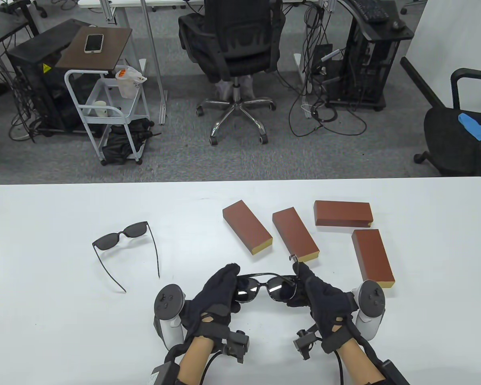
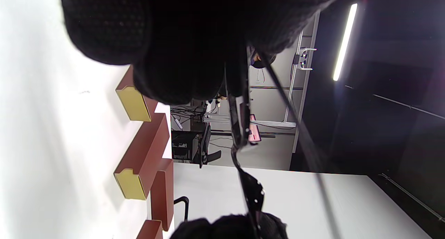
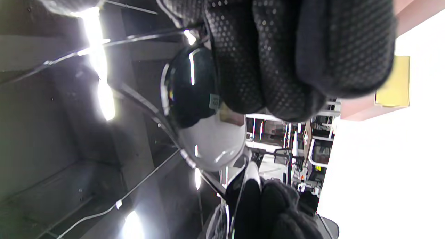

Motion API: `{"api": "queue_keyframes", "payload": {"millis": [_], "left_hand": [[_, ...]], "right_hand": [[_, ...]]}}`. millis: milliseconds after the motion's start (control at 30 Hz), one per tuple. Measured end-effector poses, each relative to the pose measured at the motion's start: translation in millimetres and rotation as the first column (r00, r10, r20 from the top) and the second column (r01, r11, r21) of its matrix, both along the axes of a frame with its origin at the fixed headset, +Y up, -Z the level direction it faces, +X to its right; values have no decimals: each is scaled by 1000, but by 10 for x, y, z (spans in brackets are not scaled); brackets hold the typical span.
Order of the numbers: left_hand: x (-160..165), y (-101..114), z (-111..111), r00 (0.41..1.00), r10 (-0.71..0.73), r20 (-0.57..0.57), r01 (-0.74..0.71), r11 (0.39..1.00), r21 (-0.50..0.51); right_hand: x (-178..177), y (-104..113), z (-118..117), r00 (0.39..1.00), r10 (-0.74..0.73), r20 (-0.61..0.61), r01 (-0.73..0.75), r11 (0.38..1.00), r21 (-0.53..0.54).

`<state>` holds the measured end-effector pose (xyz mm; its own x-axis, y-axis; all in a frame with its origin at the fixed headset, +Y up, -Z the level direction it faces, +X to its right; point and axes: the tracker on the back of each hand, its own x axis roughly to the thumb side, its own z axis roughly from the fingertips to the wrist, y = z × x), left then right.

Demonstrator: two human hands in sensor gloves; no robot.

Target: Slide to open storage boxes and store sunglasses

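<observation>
Both hands hold a pair of dark aviator sunglasses [image 1: 266,288] just above the table's near middle. My left hand [image 1: 220,290] grips its left end, my right hand [image 1: 310,286] grips its right end, where a temple tip sticks up. The lens shows in the right wrist view [image 3: 198,121]; the frame shows edge-on in the left wrist view [image 2: 243,134]. A second pair of black sunglasses [image 1: 126,236] lies unfolded on the table to the left. Several brown storage boxes with yellow drawer ends lie closed: one [image 1: 247,232], another [image 1: 295,234], a third [image 1: 343,213], and one [image 1: 372,256] near my right hand.
The white table [image 1: 64,321] ends at a far edge, with an office chair [image 1: 234,52], a cart [image 1: 104,108] and computer towers on the floor beyond. Boxes also show in the left wrist view [image 2: 146,152].
</observation>
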<state>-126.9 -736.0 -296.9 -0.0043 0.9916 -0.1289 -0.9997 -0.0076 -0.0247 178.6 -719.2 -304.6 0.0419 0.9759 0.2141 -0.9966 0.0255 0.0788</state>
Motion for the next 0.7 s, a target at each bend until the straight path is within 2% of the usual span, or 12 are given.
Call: {"api": "queue_keyframes", "payload": {"millis": [233,433,700], "left_hand": [[-8,-3,2,999,-25,-19,25,1000,10],[-1,-4,8,999,-23,-22,23,1000,9],[86,-42,-7,989,88,118,-91,996,21]], "right_hand": [[32,-7,12,997,62,53,-60,998,-23],[32,-44,18,996,46,70,-41,997,-59],[108,-60,26,987,74,141,-57,991,-118]]}}
